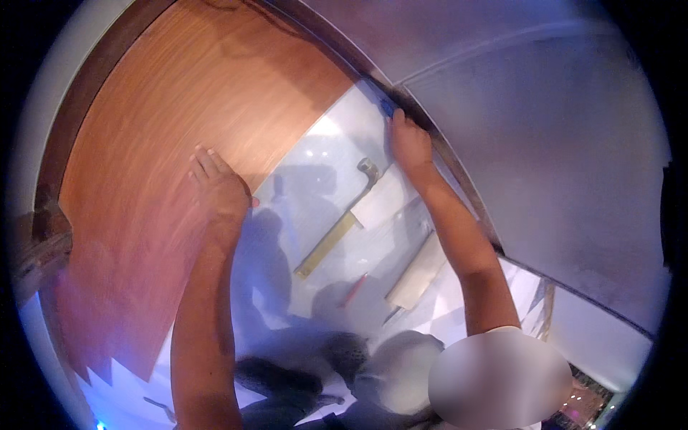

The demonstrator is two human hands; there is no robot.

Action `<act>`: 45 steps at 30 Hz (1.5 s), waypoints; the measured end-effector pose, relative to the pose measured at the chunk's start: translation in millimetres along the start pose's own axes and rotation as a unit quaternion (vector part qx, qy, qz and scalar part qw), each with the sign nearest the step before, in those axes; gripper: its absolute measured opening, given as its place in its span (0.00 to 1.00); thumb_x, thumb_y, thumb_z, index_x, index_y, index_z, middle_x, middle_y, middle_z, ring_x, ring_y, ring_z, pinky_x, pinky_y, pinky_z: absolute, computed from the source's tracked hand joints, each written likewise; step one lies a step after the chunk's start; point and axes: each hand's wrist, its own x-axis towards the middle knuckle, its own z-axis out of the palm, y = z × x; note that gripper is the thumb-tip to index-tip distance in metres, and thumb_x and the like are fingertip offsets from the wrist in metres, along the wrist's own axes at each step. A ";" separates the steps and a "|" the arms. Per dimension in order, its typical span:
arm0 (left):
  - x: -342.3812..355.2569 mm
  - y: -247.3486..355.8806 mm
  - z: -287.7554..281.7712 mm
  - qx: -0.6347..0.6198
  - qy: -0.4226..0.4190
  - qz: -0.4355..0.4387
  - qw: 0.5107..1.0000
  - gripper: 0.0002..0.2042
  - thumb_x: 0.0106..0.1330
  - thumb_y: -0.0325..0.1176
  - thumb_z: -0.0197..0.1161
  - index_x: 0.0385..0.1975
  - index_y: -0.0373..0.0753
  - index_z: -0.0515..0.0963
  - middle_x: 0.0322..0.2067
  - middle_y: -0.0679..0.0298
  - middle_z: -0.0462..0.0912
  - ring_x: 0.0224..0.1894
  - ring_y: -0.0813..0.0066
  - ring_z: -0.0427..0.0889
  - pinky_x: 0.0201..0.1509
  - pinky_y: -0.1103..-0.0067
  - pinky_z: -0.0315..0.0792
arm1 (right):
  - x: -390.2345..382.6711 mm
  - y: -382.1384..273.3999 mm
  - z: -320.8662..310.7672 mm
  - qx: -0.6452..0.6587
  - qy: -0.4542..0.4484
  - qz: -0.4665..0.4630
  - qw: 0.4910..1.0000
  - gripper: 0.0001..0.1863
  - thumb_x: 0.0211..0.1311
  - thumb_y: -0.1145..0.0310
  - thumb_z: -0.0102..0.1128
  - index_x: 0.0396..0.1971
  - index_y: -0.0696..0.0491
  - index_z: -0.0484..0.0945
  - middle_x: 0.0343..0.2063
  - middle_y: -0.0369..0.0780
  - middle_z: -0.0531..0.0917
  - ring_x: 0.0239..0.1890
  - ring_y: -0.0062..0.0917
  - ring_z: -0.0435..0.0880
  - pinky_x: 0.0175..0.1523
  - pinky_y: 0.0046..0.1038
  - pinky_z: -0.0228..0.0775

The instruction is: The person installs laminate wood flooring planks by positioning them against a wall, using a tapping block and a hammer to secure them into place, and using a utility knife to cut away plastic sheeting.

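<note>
- Along the left side of the pale surface point(322, 190) ran a dark brown border point(80, 104); beside it the orange wood-grain sheet point(143, 158) covered the left and far parts of that surface.
- Near the sheet's right-hand edge, your left hand point(218, 190) lay palm down, open, fingers slightly apart; it gripped nothing and seemed to be steadying the sheet directly beneath it.
- Around the middle of the surface lay a hammer point(331, 241) with a yellowish handle, its head toward the far side, well apart from both your hands.
- Nearer to you lay a thin red stick point(353, 290), perhaps a pencil, touched by neither hand.
- Beside the hammer was a flat white piece point(383, 204).
- At the far right edge of the surface, your right hand point(412, 140) was closed around a blue tool point(388, 107), too hidden to identify. The sheet's far right corner lay just left of it. The step in hand looked like working at that corner; the next move seemed to call for firm left-palm pressure and a careful, guided right hand.
- Toward the near right edge lay a long beige piece point(417, 271), apart from both hands.
</note>
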 end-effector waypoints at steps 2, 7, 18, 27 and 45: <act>0.3 5.3 -0.1 0.009 0.005 0.002 1.000 0.71 0.33 0.52 0.87 0.74 0.23 0.46 0.77 0.39 0.40 0.79 0.40 0.43 0.80 0.55 0.48 | -4.1 10.1 8.2 0.009 0.010 -0.007 1.000 0.12 0.73 0.60 0.53 0.36 0.53 0.70 0.26 0.48 0.85 0.26 0.44 0.88 0.31 0.44 0.82; 1.2 -5.8 7.5 0.013 0.040 0.033 0.999 0.68 0.35 0.49 0.86 0.73 0.20 0.49 0.75 0.35 0.47 0.78 0.39 0.47 0.79 0.55 0.51 | -26.5 21.8 5.1 -0.007 -0.009 -0.014 1.000 0.04 0.65 0.71 0.53 0.36 0.55 0.72 0.26 0.46 0.86 0.28 0.43 0.90 0.34 0.41 0.85; 2.8 -0.5 12.0 0.003 0.021 0.035 0.999 0.70 0.37 0.50 0.86 0.74 0.21 0.43 0.76 0.36 0.43 0.79 0.43 0.42 0.82 0.62 0.43 | -124.8 94.6 1.4 0.003 -0.067 0.021 0.997 0.07 0.68 0.67 0.52 0.39 0.55 0.72 0.33 0.49 0.87 0.33 0.41 0.90 0.35 0.42 0.84; 6.8 4.3 7.7 0.092 0.033 0.051 0.994 0.68 0.35 0.57 0.85 0.71 0.20 0.52 0.75 0.37 0.51 0.78 0.42 0.47 0.80 0.61 0.49 | -157.8 115.7 8.4 -0.028 -0.055 0.031 0.998 0.10 0.72 0.62 0.53 0.41 0.53 0.72 0.33 0.46 0.85 0.31 0.40 0.89 0.35 0.41 0.84; 78.1 194.9 18.7 -0.109 0.317 0.499 0.799 0.20 0.70 0.32 0.58 0.61 0.37 0.76 0.62 0.52 0.76 0.64 0.47 0.72 0.69 0.61 0.67 | -49.0 24.1 -7.9 0.083 0.113 -0.046 0.989 0.10 0.65 0.66 0.56 0.42 0.54 0.79 0.35 0.46 0.84 0.36 0.40 0.88 0.39 0.38 0.82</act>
